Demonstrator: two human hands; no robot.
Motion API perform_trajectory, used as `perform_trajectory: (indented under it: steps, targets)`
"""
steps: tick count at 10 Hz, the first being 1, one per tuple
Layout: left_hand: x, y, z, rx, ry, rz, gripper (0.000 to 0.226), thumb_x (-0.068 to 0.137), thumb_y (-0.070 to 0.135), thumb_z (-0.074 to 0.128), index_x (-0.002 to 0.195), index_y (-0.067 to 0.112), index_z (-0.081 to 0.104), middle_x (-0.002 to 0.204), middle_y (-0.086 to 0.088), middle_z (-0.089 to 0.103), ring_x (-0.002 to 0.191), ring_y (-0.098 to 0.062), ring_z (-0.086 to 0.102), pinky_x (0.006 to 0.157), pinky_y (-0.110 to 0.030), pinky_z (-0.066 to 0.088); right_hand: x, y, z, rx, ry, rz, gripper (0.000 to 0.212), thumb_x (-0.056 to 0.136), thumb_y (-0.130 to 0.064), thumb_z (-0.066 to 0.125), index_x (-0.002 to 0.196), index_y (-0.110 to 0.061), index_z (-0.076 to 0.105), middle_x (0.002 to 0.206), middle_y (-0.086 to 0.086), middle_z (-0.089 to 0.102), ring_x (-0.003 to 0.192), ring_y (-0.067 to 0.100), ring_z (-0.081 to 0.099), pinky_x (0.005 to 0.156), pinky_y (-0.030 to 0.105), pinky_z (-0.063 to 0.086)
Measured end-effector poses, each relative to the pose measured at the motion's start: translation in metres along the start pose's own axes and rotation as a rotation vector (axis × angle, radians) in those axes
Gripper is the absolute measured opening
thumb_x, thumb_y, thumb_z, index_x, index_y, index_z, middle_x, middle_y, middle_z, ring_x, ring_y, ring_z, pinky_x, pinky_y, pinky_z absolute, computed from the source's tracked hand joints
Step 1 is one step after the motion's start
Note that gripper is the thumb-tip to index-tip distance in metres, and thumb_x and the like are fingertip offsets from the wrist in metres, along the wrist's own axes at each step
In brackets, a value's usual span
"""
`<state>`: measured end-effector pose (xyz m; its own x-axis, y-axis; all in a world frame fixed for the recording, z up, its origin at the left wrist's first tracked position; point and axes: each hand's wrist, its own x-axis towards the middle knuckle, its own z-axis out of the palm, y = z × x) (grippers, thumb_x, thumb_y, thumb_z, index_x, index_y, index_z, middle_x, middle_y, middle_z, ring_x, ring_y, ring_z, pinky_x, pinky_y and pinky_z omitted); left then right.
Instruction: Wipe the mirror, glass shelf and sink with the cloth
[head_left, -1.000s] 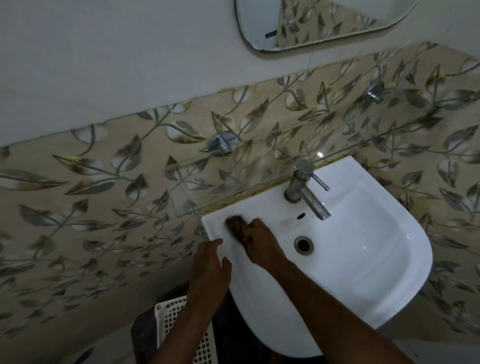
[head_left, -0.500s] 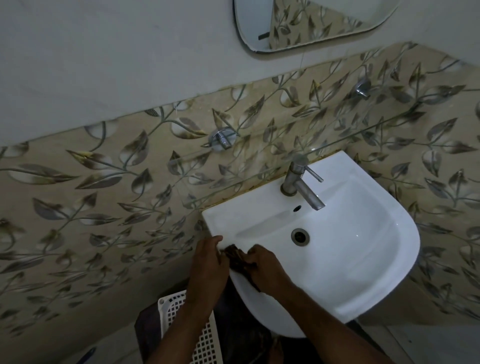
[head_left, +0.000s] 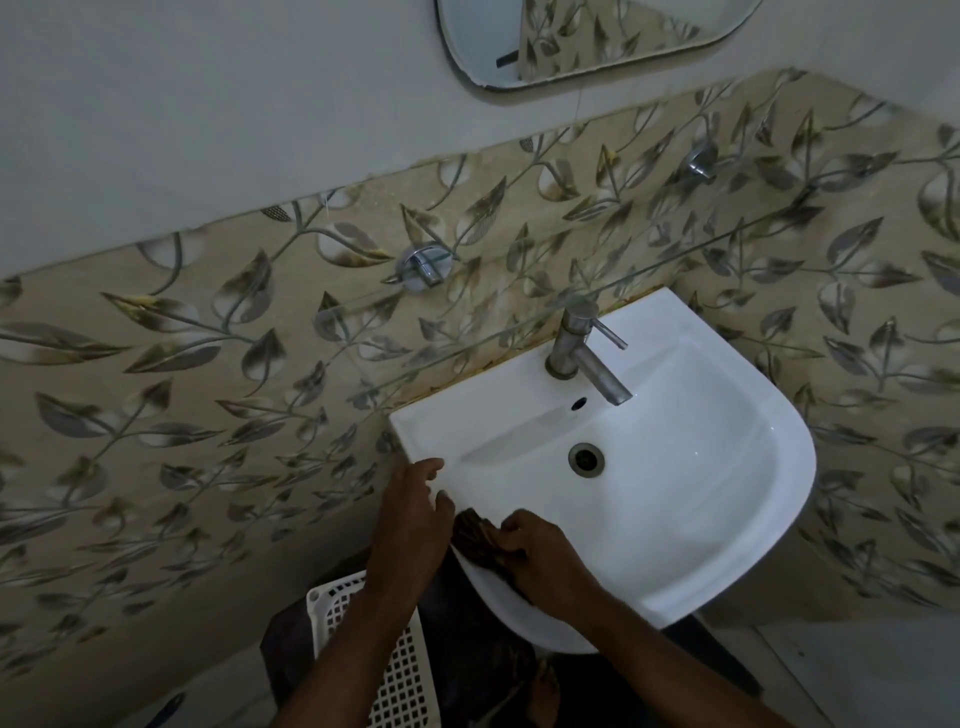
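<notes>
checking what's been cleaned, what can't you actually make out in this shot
Head view only:
- Rounded wall mirror: top cut off by the frame edge.
- Dark crumpled cloth: mostly hidden under the right hand.
- White ceramic sink: left rim partly covered by the left hand.
- Clear glass shelf: smears untellable, transparent and dim.

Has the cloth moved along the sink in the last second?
Yes. The cloth under the right hand slid from the sink's back left corner, near the tap, to its near left rim.
</notes>
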<state>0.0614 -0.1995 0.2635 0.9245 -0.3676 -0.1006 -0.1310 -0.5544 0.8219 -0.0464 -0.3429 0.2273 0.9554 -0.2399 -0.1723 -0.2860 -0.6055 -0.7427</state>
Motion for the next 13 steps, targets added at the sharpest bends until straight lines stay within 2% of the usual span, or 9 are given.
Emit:
perform_trajectory:
  steps: [2,4,5,6,7,9,11,12,13]
  targets:
    - [-0.018,-0.017,0.0,0.011,-0.01,0.108,0.026,0.097,0.022,0.053,0.123,0.026,0.055,0.114,0.008,0.057,0.105,-0.009,0.054,0.091,-0.028,0.048,-0.013,0.005,0.008,0.022,0.044,0.031,0.016,0.089,-0.011,0.061,0.08,-0.005,0.073,0.079,-0.002,0.059,0.077,0.004,0.053,0.065,0.012,0.04]
    - [-0.079,-0.063,-0.034,-0.017,0.19,-0.039,0.031,0.099,0.041,0.042,0.115,0.024,0.063,0.109,0.009,0.062,0.102,-0.002,0.058,0.093,-0.021,0.043,-0.017,-0.061,0.031,0.077,0.045,-0.043,0.011,0.09,-0.013,0.06,0.096,-0.015,0.069,0.089,-0.004,0.056,0.081,0.004,0.056,0.07,0.017,0.047]
    - [-0.114,-0.097,-0.05,-0.042,0.252,-0.137,0.028,0.103,0.037,0.039,0.105,0.024,0.064,0.1,0.011,0.063,0.099,0.003,0.057,0.09,-0.023,0.042,-0.021,-0.082,0.067,-0.036,-0.055,-0.089,0.033,0.089,-0.015,0.055,0.121,-0.019,0.063,0.105,0.001,0.055,0.094,0.015,0.057,0.083,0.029,0.05]
    - [-0.145,-0.138,-0.059,-0.02,0.306,-0.263,0.032,0.1,0.04,0.039,0.104,0.022,0.066,0.099,0.005,0.065,0.095,-0.008,0.06,0.084,-0.026,0.045,-0.025,-0.088,0.115,-0.129,-0.172,-0.056,0.042,0.09,-0.014,0.051,0.132,-0.016,0.056,0.122,0.009,0.053,0.106,0.027,0.057,0.093,0.033,0.047]
    - [-0.171,-0.177,-0.056,0.011,0.294,-0.354,0.04,0.1,0.042,0.034,0.103,0.02,0.067,0.096,0.002,0.064,0.091,-0.013,0.06,0.082,-0.03,0.047,-0.026,-0.075,0.173,-0.179,-0.267,0.097,0.042,0.091,-0.012,0.051,0.132,-0.012,0.051,0.131,0.01,0.051,0.114,0.027,0.056,0.099,0.033,0.045]
    - [-0.178,-0.225,-0.022,-0.045,0.213,-0.373,0.05,0.099,0.054,0.028,0.111,0.021,0.063,0.106,0.004,0.062,0.099,-0.009,0.055,0.089,-0.026,0.044,-0.035,-0.031,0.266,-0.08,-0.38,0.286,0.027,0.089,-0.026,0.054,0.114,-0.015,0.052,0.108,0.005,0.062,0.098,0.023,0.062,0.085,0.036,0.054]
    - [-0.172,-0.253,-0.017,-0.023,0.162,-0.361,0.045,0.099,0.052,0.031,0.121,0.024,0.057,0.118,0.001,0.06,0.109,-0.012,0.054,0.094,-0.027,0.044,-0.031,0.002,0.31,-0.017,-0.326,0.367,0.039,0.084,-0.046,0.051,0.112,-0.021,0.055,0.102,-0.005,0.063,0.093,0.015,0.064,0.079,0.03,0.055]
    - [-0.174,-0.261,-0.016,-0.033,0.145,-0.388,0.054,0.097,0.059,0.026,0.126,0.023,0.054,0.123,0.0,0.058,0.115,-0.013,0.053,0.099,-0.031,0.046,-0.028,0.005,0.317,-0.01,-0.288,0.377,0.038,0.084,-0.041,0.053,0.115,-0.019,0.054,0.106,-0.002,0.063,0.094,0.015,0.062,0.083,0.033,0.055]
    - [-0.175,-0.257,-0.014,-0.041,0.142,-0.419,0.051,0.098,0.055,0.03,0.132,0.023,0.051,0.128,0.001,0.054,0.119,-0.01,0.049,0.099,-0.02,0.039,-0.024,0.013,0.326,0.048,-0.224,0.411,0.029,0.09,-0.03,0.056,0.116,-0.016,0.054,0.106,0.0,0.063,0.088,0.009,0.06,0.076,0.02,0.051]
